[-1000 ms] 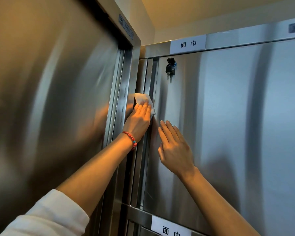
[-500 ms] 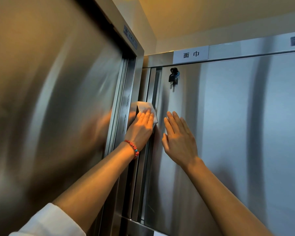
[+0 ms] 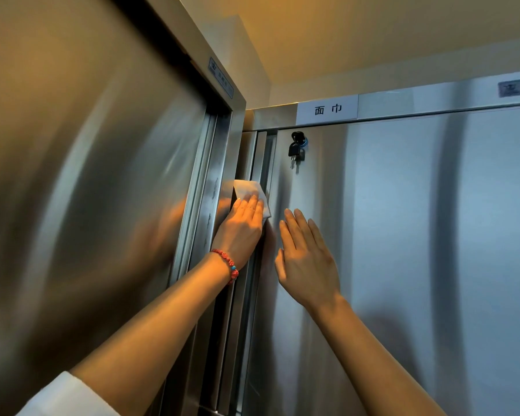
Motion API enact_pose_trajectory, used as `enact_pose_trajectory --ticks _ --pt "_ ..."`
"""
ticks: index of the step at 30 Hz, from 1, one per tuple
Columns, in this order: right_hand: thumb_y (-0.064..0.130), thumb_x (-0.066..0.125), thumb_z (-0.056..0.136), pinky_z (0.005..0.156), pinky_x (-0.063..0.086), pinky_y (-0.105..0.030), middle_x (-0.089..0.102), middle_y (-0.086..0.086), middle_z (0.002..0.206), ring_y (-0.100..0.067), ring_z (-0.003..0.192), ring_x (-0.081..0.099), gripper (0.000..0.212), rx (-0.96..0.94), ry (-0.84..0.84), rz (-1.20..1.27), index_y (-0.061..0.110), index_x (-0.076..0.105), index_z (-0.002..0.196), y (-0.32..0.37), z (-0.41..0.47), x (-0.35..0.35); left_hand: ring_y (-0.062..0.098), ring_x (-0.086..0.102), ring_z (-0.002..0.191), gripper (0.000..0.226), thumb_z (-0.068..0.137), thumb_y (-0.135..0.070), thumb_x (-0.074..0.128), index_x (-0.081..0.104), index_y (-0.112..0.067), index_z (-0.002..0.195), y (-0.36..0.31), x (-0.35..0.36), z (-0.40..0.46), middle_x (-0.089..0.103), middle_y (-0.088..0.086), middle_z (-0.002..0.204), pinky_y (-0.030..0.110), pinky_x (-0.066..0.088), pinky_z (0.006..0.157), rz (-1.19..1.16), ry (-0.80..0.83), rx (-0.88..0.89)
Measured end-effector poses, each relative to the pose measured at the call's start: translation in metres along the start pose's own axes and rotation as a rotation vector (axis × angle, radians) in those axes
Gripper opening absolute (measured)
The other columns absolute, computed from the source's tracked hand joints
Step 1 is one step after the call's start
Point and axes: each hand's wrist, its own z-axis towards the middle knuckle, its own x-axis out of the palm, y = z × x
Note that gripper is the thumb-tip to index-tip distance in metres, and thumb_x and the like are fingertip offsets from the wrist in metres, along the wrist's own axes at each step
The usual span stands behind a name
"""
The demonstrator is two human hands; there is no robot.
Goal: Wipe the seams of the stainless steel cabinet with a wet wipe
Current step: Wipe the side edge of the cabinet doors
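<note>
A: Where is the wet wipe (image 3: 251, 192)?
B: Against the vertical seam (image 3: 263, 163) at the left edge of the stainless steel cabinet door (image 3: 403, 235), just below the keys (image 3: 296, 148) hanging in the lock. Its white upper part sticks out above the fingers.

A: Which hand has it?
B: The left hand (image 3: 240, 228). The fingers lie straight and together, flat on the wipe, pressing it onto the seam rather than curling round it. A red bead bracelet (image 3: 227, 264) sits on that wrist.

A: And the right hand (image 3: 305, 258)?
B: Released, grasping nothing. It lies flat on the door just beside the left hand, fingers straight and slightly spread, pointing up.

A: Anything else nearby?
B: A white label (image 3: 327, 109) with two characters on the strip above the door, and a second steel cabinet (image 3: 102, 190) to the left.
</note>
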Motion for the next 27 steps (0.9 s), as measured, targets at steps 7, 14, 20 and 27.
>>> enact_pose_trajectory --ticks 7,14,20,27 --pt "0.025 0.065 0.082 0.109 0.029 -0.045 0.050 -0.017 0.136 -0.031 0.130 0.043 0.053 0.004 0.000 0.012 0.002 0.056 0.128 0.000 0.000 0.000 0.030 0.002 0.144 0.051 0.101 -0.008 0.021 -0.002 0.003 0.146 0.003 -0.005 0.010 0.001 0.022 0.154 0.034 -0.006 0.114 -0.005 -0.005 0.002" --pt "0.026 0.068 0.080 0.108 0.030 -0.046 0.051 -0.017 0.135 -0.031 0.130 0.043 0.054 0.005 0.010 0.022 0.003 0.056 0.127 0.000 0.000 -0.002 0.027 -0.002 0.144 0.053 0.101 -0.007 0.023 -0.004 0.001 0.146 0.000 -0.002 0.003 -0.002 0.019 0.155 0.031 -0.012 0.110 -0.064 -0.005 -0.017" --pt "0.027 0.063 0.083 0.110 0.028 -0.045 0.048 -0.016 0.138 -0.030 0.132 0.040 0.054 0.005 0.029 0.020 0.004 0.054 0.130 0.000 0.000 -0.002 0.027 0.000 0.144 0.053 0.101 -0.006 0.024 -0.002 0.001 0.146 0.001 -0.006 0.008 -0.001 0.020 0.155 0.031 -0.011 0.110 -0.034 -0.008 -0.010" --pt "0.026 0.060 0.085 0.111 0.029 -0.045 0.046 -0.017 0.140 -0.031 0.134 0.038 0.054 0.003 0.051 0.039 0.003 0.051 0.132 -0.001 0.000 -0.001 0.026 -0.003 0.144 0.050 0.103 -0.011 0.019 -0.003 0.000 0.146 0.001 -0.003 0.005 -0.003 0.019 0.155 0.030 -0.015 0.109 -0.051 0.004 -0.017"
